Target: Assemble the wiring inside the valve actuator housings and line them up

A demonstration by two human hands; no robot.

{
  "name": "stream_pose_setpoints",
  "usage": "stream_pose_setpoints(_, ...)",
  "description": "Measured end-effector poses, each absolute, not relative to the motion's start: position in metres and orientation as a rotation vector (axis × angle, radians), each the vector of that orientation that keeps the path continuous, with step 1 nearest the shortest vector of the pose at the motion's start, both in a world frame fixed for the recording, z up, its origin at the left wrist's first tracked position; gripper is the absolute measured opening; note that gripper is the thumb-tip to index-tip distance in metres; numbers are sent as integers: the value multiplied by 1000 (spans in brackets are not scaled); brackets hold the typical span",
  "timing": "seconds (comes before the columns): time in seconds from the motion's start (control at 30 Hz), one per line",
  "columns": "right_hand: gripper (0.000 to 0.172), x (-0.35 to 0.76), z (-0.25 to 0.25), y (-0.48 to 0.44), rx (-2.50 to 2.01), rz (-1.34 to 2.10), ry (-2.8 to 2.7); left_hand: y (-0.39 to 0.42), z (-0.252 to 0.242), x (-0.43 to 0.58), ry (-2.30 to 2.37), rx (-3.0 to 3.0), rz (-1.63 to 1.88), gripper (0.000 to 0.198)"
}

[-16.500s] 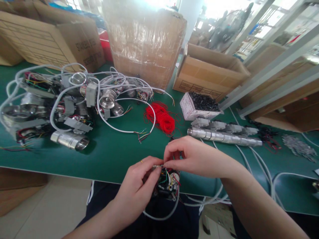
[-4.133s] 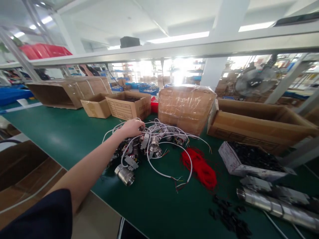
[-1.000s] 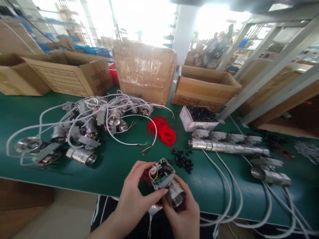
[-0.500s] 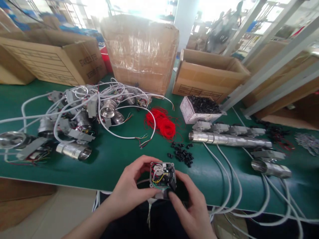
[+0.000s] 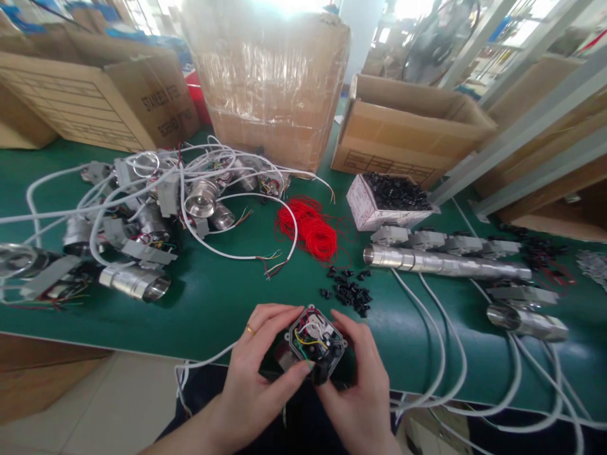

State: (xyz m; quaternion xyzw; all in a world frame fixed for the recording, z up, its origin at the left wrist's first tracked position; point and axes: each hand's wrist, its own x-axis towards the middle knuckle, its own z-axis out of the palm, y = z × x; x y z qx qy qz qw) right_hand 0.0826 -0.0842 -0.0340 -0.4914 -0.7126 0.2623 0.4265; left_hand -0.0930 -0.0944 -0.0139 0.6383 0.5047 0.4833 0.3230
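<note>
Both my hands hold one grey open-topped actuator box (image 5: pixel 315 341) over the table's near edge, its inside full of coloured wires. My left hand (image 5: pixel 258 373), with a ring on one finger, wraps its left side, thumb under the box. My right hand (image 5: pixel 358 385) grips the right side, fingers curled round it. A white cable (image 5: pixel 203 365) trails from the unit to the left. A small heap of black plastic bits (image 5: pixel 348 291) lies just beyond the box.
A tangle of metal valve units with white cables (image 5: pixel 142 202) fills the left of the green table (image 5: pixel 222 297). Red wire bundle (image 5: pixel 310 227), a small box of black parts (image 5: pixel 386 202), a row of metal units (image 5: pixel 446 260), cardboard boxes (image 5: pixel 270 76) behind.
Over the last second the unit has turned in my hands so the metal body is hidden below and the open wiring faces up. My view has tilted slightly down.
</note>
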Motion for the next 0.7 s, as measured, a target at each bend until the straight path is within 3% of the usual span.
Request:
stream_pose_setpoints(0.07, 69, 76, -39, -93, -1328, 625, -1737, -95, -19, -93, 1273, 1709, 1253, 42)
stream_pose_setpoints(0.17, 79, 73, -41, -97, -1411, 684, -1683, -88, -23, -99, 1083, 1756, 1200, 52)
stream_pose_setpoints(0.27, 82, 78, -35, -90, -1298, 883, -1764, -79, -22, -107, 996, 1785, 1076, 75)
stream_pose_setpoints(0.33, 75, 82, -30, -82, -1205, 1036, -1768, -78, -19, -110, 1039, 1794, 1028, 77)
stream_pose_setpoints(0.43, 60, 85, -22, -75, -1159, 1239, -1651, -85, -15, -110, 1191, 1818, 1159, 71)
stream_pose_setpoints(0.5, 52, 84, -19, -74, -1158, 1288, -1607, -93, -10, -107, 1281, 1863, 1339, 55)
stream_pose_setpoints(0.6, 42, 82, -17, -74, -1165, 1185, -1665, -102, 1, -104, 1255, 1981, 1470, 24)
stream_pose_setpoints(0.7, 43, 83, -18, -74, -1128, 1052, -1730, -104, 13, -107, 1246, 2075, 1394, 21)
